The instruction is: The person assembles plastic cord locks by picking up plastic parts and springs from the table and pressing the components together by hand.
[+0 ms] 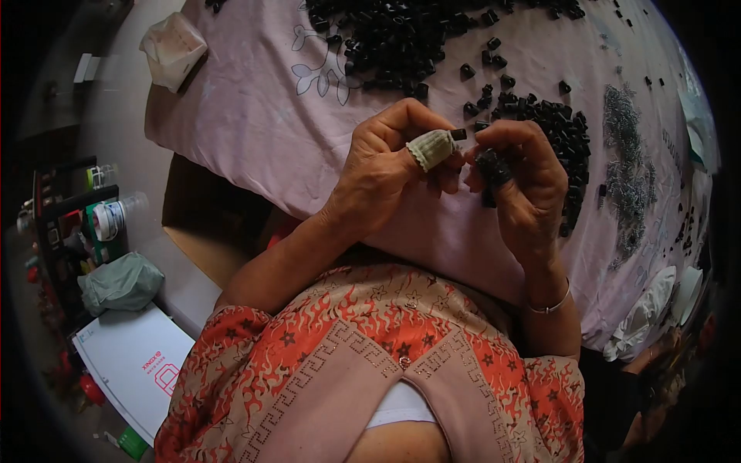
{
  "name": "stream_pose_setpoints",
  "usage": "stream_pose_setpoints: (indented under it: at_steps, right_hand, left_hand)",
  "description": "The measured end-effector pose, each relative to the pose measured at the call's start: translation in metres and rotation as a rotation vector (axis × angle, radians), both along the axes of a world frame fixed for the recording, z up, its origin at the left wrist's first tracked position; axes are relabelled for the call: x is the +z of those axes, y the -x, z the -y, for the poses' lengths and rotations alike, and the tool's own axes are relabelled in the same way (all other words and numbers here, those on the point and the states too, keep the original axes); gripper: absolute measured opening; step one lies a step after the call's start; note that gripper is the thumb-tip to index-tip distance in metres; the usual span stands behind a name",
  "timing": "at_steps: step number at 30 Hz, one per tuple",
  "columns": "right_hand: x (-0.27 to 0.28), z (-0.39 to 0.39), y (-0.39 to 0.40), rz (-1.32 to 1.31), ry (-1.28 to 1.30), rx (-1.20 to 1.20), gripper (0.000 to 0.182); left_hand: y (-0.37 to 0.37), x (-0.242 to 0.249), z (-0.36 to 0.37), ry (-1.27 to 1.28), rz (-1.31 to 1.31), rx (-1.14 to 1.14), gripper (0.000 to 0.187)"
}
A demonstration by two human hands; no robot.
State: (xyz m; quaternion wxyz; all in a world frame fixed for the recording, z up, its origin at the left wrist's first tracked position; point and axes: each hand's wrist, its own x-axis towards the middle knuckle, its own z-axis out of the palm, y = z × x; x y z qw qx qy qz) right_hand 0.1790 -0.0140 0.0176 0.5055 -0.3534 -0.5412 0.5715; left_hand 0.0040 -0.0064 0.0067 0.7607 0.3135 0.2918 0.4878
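My left hand (378, 166) is closed in a pinch over the pink cloth, its thumb in a pale ribbed finger cover (431, 149). A small black plastic piece (459, 134) sticks out at its fingertips. Close beside it, my right hand (529, 185) has its fingers curled together, with a dark wrapping (494, 167) around the thumb. What those right fingers hold is too small and dark to make out. Just behind the right hand lies a heap of small black plastic pieces (567, 127), partly hidden by that hand.
A larger heap of black pieces (394, 38) lies farther back on the pink cloth (255, 100). Small silvery metal parts, like springs (625, 170), are spread at right. A crumpled pale packet (174, 50) sits back left. A white box (135, 370) and grey bag (122, 282) are at lower left.
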Motion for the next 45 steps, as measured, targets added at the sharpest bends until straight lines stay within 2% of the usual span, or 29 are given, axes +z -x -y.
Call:
stream_pose_setpoints:
  at_steps: [8, 11, 14, 17, 19, 20, 22, 26, 28, 31, 33, 35, 37, 40, 45]
  right_hand:
    - [0.005, 0.003, 0.003, -0.028, 0.080, 0.018, 0.022]
    - [0.002, 0.000, -0.001, -0.002, 0.025, 0.072, 0.020]
    - [0.006, -0.001, -0.001, 0.043, 0.014, 0.051, 0.018]
    - [0.006, -0.002, -0.003, 0.045, 0.043, 0.031, 0.018]
    - [0.007, -0.001, -0.002, 0.031, 0.064, 0.055, 0.018]
    - [0.007, -0.001, -0.001, 0.012, 0.089, 0.072, 0.018]
    - [0.009, 0.000, 0.001, 0.019, 0.094, 0.065, 0.018]
    - [0.007, 0.002, 0.004, 0.056, 0.093, -0.005, 0.017]
    - [0.013, 0.001, 0.001, 0.077, 0.057, -0.039, 0.017]
    - [0.015, -0.002, -0.012, 0.101, -0.029, -0.063, 0.017]
    - [0.027, -0.006, -0.015, 0.314, -0.113, -0.157, 0.017]
    - [0.032, -0.012, -0.011, 0.330, -0.149, -0.191, 0.018]
    - [0.033, -0.020, -0.011, 0.733, -0.486, -0.171, 0.021]
    - [0.031, -0.023, 0.001, 0.867, -0.614, -0.161, 0.020]
    - [0.019, -0.019, 0.002, 0.926, -0.629, -0.070, 0.030]
  left_hand:
    - [-0.001, 0.003, 0.002, -0.019, -0.050, -0.019, 0.014]
    - [0.001, 0.006, 0.002, -0.056, -0.091, -0.086, 0.012]
    - [-0.004, 0.011, 0.008, -0.065, -0.096, -0.046, 0.012]
    - [-0.006, 0.009, 0.012, -0.119, -0.221, -0.034, 0.022]
    - [-0.010, 0.008, 0.013, -0.113, -0.212, 0.111, 0.022]
    - [-0.010, 0.009, 0.012, -0.113, -0.210, 0.112, 0.022]
    - [-0.007, 0.014, 0.009, -0.171, -0.280, 0.073, 0.015]
    - [0.005, 0.012, 0.001, -0.158, -0.269, 0.017, 0.017]
    - [0.015, 0.011, -0.006, -0.229, -0.253, 0.130, 0.013]
    - [0.028, 0.007, -0.018, -0.187, -0.091, 0.397, 0.013]
    - [0.031, 0.005, -0.024, -0.167, -0.051, 0.459, 0.010]
    - [0.032, 0.004, -0.026, -0.145, -0.009, 0.520, 0.007]
    - [0.032, 0.001, -0.026, -0.126, -0.015, 0.521, 0.007]
    - [0.035, -0.003, -0.029, -0.135, -0.032, 0.546, 0.007]
    - [0.032, -0.001, -0.028, -0.135, -0.112, 0.570, 0.006]
